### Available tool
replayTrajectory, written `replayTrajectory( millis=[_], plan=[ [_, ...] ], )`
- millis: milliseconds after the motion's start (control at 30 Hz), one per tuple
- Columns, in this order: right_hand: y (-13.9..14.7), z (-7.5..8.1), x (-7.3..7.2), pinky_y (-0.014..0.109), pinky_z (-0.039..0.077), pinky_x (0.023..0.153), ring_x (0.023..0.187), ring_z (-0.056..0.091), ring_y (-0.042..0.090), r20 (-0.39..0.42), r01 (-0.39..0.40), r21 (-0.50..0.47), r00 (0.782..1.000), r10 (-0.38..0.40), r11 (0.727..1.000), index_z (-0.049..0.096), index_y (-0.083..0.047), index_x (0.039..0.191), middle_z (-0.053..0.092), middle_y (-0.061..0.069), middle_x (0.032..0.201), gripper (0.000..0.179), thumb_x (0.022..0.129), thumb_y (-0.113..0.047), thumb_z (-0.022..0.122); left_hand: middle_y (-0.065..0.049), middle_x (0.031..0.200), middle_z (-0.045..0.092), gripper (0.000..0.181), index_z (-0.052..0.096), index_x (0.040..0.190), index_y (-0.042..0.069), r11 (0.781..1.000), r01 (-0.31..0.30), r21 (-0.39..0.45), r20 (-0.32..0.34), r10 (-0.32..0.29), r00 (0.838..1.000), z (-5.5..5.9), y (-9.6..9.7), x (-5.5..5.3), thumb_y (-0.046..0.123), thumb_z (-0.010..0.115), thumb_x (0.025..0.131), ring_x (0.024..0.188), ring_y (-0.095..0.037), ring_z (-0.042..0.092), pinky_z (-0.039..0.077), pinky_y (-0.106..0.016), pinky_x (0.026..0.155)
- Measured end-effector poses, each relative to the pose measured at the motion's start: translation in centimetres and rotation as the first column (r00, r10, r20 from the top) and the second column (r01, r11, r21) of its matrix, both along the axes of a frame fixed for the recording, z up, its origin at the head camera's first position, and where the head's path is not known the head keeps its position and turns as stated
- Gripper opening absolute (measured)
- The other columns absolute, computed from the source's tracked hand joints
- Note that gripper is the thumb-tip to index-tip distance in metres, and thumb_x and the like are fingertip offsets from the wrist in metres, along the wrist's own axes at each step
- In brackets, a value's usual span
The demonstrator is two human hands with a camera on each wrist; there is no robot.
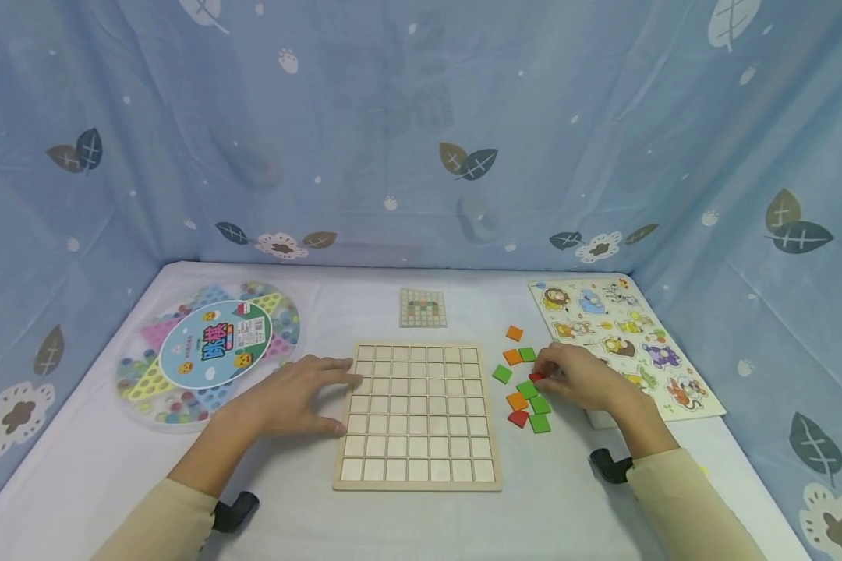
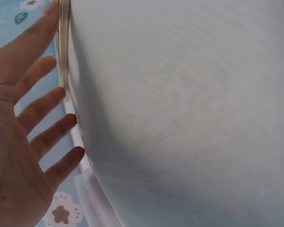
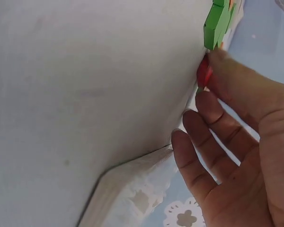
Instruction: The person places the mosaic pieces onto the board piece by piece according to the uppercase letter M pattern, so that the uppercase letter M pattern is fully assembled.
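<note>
A wooden grid board (image 1: 417,485) with bare square cells lies flat on the table. At its left edge my left hand (image 1: 291,399) rests with fingers spread, thumb and fingertips touching or close to the rim. To the right of the board, my right hand (image 1: 584,377) pinches a red square tile (image 1: 535,377) between thumb and forefinger; the red tile (image 3: 203,73) is partly hidden by the fingers. Around it lie loose green tiles (image 1: 540,423), orange tiles (image 1: 514,333) and another red tile (image 1: 518,419).
A small card with a coloured grid pattern (image 1: 423,308) lies behind the board. On the left is a round clear box (image 1: 215,345) of marbles, with a star board. An animal puzzle board (image 1: 624,343) sits at the right. Blue printed cloth (image 1: 393,117) surrounds the table.
</note>
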State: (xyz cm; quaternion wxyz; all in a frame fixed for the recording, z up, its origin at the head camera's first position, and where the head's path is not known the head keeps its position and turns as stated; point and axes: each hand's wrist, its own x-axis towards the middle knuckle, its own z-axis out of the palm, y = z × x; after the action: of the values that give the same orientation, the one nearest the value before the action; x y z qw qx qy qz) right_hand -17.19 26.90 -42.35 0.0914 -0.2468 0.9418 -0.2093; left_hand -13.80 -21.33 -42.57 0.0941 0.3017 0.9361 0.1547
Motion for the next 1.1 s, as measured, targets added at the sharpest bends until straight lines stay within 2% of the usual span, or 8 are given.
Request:
replayTrajectory(
  millis=[100, 233, 333, 600, 733, 933, 1100],
  plan=[
    [0.11, 0.03, 0.09, 0.037, 0.055, 0.079, 0.088, 0.059, 0.013, 0.002, 0.011, -0.014, 1.000, -0.011, 1.000, 0.071, -0.016, 0.102, 0.065, -0.006, 0.096, 0.011, 0.093, -0.017, 0.077, -0.003, 0.158, 0.048, 0.073, 0.063, 0.140, 0.031, 1.000, 0.009, -0.010, -0.015, -0.010, 1.000, -0.08, 0.06, -0.23, 0.067, 0.078, 0.078, 0.141, -0.035, 0.046, 0.040, -0.069, 0.108],
    [0.49, 0.13, 0.31, 0.043, 0.057, 0.089, 0.099, 0.063, 0.018, 0.023, 0.004, -0.025, 1.000, -0.003, 1.000, 0.072, -0.014, 0.114, 0.069, -0.004, 0.108, 0.024, 0.091, -0.008, 0.077, -0.003, 0.158, 0.048, 0.072, 0.065, 0.137, 0.030, 1.000, 0.021, -0.021, -0.021, -0.021, 1.000, 0.01, 0.28, -0.53, 0.066, 0.080, 0.076, 0.141, -0.036, 0.046, 0.040, -0.070, 0.107],
    [0.65, 0.15, 0.42, 0.045, 0.057, 0.093, 0.101, 0.063, 0.018, 0.042, -0.018, -0.024, 0.999, 0.019, 1.000, 0.074, -0.016, 0.115, 0.069, -0.005, 0.110, 0.028, 0.090, -0.002, 0.076, -0.003, 0.158, 0.048, 0.072, 0.066, 0.135, 0.029, 0.999, 0.025, -0.029, -0.024, -0.026, 0.999, 0.00, 0.35, -0.63, 0.066, 0.080, 0.075, 0.141, -0.036, 0.046, 0.040, -0.071, 0.106],
    [0.61, -0.15, 0.48, 0.040, 0.057, 0.088, 0.096, 0.062, 0.015, 0.033, -0.054, -0.024, 0.998, 0.054, 0.998, 0.076, -0.018, 0.115, 0.067, -0.006, 0.105, 0.030, 0.090, 0.000, 0.074, -0.001, 0.164, 0.039, 0.073, 0.066, 0.135, 0.030, 0.999, 0.037, -0.029, -0.034, -0.038, 0.999, -0.51, 0.19, -0.72, 0.070, 0.078, 0.075, 0.143, -0.037, 0.044, 0.038, -0.076, 0.104],
    [0.61, -0.23, 0.63, 0.036, 0.055, 0.082, 0.092, 0.058, 0.014, 0.026, -0.066, -0.040, 0.997, 0.067, 0.997, 0.074, -0.016, 0.119, 0.065, -0.004, 0.104, 0.031, 0.092, -0.001, 0.072, -0.001, 0.162, 0.042, 0.072, 0.067, 0.132, 0.030, 0.999, 0.039, -0.025, -0.031, -0.040, 0.999, -0.71, 0.14, -0.74, 0.071, 0.077, 0.073, 0.141, -0.035, 0.046, 0.037, -0.075, 0.105],
    [0.62, -0.25, 0.82, 0.030, 0.054, 0.080, 0.092, 0.056, 0.010, -0.011, -0.068, -0.116, 0.998, 0.067, 0.991, 0.072, -0.011, 0.125, 0.064, -0.005, 0.108, 0.030, 0.096, -0.006, 0.071, -0.001, 0.163, 0.042, 0.070, 0.063, 0.131, 0.033, 0.999, 0.025, -0.023, -0.024, -0.025, 0.999, -0.75, 0.03, -0.65, 0.071, 0.077, 0.073, 0.140, -0.033, 0.045, 0.036, -0.075, 0.105],
    [0.25, -0.21, 0.70, 0.037, 0.058, 0.086, 0.097, 0.061, 0.010, -0.060, -0.085, -0.194, 0.995, 0.075, 0.977, 0.068, -0.008, 0.128, 0.064, -0.007, 0.108, 0.032, 0.096, -0.006, 0.071, -0.001, 0.164, 0.039, 0.062, 0.058, 0.124, 0.036, 1.000, 0.023, -0.003, -0.003, -0.023, 1.000, -0.59, 0.16, -0.60, 0.069, 0.077, 0.075, 0.140, -0.035, 0.045, 0.034, -0.081, 0.101]
  ],
)
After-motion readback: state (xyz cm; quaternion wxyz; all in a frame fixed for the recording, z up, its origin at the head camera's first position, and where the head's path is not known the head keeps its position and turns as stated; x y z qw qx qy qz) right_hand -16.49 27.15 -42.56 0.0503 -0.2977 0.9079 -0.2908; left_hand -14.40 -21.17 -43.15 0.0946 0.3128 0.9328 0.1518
